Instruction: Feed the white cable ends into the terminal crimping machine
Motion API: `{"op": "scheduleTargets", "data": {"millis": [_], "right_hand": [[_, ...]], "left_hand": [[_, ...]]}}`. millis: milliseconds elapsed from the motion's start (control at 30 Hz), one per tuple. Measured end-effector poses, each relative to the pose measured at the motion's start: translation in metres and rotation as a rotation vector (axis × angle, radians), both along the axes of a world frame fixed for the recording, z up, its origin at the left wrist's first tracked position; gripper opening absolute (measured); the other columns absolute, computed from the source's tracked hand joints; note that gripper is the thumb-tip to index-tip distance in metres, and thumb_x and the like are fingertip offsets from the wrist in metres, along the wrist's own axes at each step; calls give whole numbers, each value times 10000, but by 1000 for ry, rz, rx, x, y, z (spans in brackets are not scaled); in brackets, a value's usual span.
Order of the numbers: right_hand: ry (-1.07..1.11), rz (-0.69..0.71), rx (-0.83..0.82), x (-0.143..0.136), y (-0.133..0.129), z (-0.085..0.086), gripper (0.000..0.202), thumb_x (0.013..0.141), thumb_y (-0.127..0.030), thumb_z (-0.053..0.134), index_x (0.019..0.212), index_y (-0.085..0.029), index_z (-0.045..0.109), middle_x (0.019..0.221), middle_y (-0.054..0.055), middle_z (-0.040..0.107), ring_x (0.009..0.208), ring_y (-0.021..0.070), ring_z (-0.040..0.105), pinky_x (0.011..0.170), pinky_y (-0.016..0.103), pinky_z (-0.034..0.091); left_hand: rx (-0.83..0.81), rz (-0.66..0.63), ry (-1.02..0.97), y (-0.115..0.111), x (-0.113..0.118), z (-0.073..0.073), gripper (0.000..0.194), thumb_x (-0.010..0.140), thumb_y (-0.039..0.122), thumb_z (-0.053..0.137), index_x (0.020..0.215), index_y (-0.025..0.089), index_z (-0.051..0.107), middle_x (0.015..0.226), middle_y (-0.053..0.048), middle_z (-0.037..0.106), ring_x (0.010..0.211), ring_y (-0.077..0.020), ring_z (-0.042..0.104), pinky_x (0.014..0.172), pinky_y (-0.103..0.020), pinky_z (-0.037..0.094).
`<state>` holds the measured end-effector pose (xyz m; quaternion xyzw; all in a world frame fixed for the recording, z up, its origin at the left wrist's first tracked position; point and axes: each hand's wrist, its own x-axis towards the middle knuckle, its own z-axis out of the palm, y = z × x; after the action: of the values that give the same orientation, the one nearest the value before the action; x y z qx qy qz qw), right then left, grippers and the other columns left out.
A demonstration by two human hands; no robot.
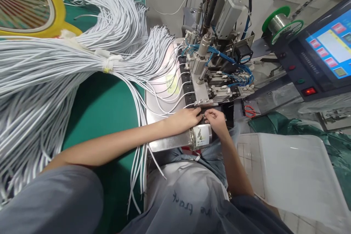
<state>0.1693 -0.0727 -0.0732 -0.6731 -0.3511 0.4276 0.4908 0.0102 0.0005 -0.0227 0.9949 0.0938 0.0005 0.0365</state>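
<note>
My left hand (187,120) reaches across to the front edge of the machine, its fingers bent together over the near end of a row of black clamps (189,88). What these fingers hold, if anything, is hidden. Close beside it, my right hand (216,120) has thumb and finger pinched on a tiny shiny piece too small to name. A white cable (179,109) runs just behind my left hand to the clamps, where several other white cables end. Right below both hands sits a container with a white label (202,136).
A large tied bundle of white cables (49,58) covers the green table (106,106) at left, beside a yellow fan (59,11). The soldering-like machine (203,62) stands ahead. At right are a solder wire spool (278,25), a touchscreen (333,44), red-handled scissors (249,111) and a white bin (296,168).
</note>
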Motion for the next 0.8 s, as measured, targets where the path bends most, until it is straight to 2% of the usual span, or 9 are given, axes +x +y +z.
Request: {"op": "scheduleTargets", "data": {"millis": [133, 233, 400, 500, 600, 700, 767, 800], "right_hand": [[85, 118, -67, 2, 2, -3, 284, 657, -457, 577, 633, -192, 478, 554, -28, 468, 498, 97, 438, 417, 200, 337], [68, 184, -19, 3, 0, -6, 320, 698, -476, 538, 588, -198, 422, 525, -51, 392, 464, 80, 353, 426, 206, 289], [-79, 184, 83, 2, 0, -14, 314, 767, -446, 480, 577, -211, 391, 517, -50, 357, 491, 102, 330, 470, 228, 293], [-221, 88, 109, 4, -1, -14, 282, 769, -406, 458, 573, -212, 403, 528, -42, 364, 523, 117, 350, 503, 238, 305], [-313, -86, 128, 5, -14, -2, 259, 796, -358, 413, 582, -217, 377, 551, -38, 341, 547, 125, 341, 525, 247, 295], [-386, -214, 212, -12, -44, 19, 244, 838, -316, 388, 617, -214, 406, 585, -24, 387, 564, 132, 374, 541, 257, 310], [-394, -154, 238, -36, -64, 30, 234, 848, -313, 410, 649, -209, 478, 592, -14, 451, 563, 138, 418, 546, 262, 329], [-375, -46, 207, -50, -73, 33, 233, 846, -312, 427, 660, -206, 518, 579, -12, 479, 550, 140, 439, 547, 265, 340]], "left_hand": [[4, 8, 6, -2, 1, 0, 269, 878, 109, 411, 1099, 97, 563, 968, -109, 562, 796, -184, 618, 664, -283, 487], [4, 29, 29, -4, 0, 6, 262, 850, 81, 432, 1062, 88, 587, 942, -113, 583, 760, -182, 625, 639, -279, 481], [0, 93, 80, -4, -5, 23, 195, 767, 27, 463, 733, 88, 645, 716, -109, 608, 649, -197, 612, 566, -296, 451], [4, 110, 77, -3, -9, 27, 212, 735, 11, 458, 678, 103, 640, 674, -99, 607, 612, -198, 603, 520, -293, 425], [30, 117, 61, -1, -11, 24, 229, 739, 6, 442, 676, 107, 638, 687, -100, 605, 595, -186, 594, 495, -284, 400], [80, 190, 55, 1, -10, 18, 241, 757, 7, 418, 719, 99, 637, 749, -122, 612, 606, -199, 599, 488, -288, 386], [108, 260, 53, 1, -9, 16, 254, 777, 10, 394, 773, 88, 635, 784, -140, 618, 629, -219, 610, 487, -294, 379], [116, 290, 56, 1, -8, 16, 259, 785, 10, 384, 792, 82, 634, 785, -146, 621, 644, -230, 617, 486, -295, 374]]}}
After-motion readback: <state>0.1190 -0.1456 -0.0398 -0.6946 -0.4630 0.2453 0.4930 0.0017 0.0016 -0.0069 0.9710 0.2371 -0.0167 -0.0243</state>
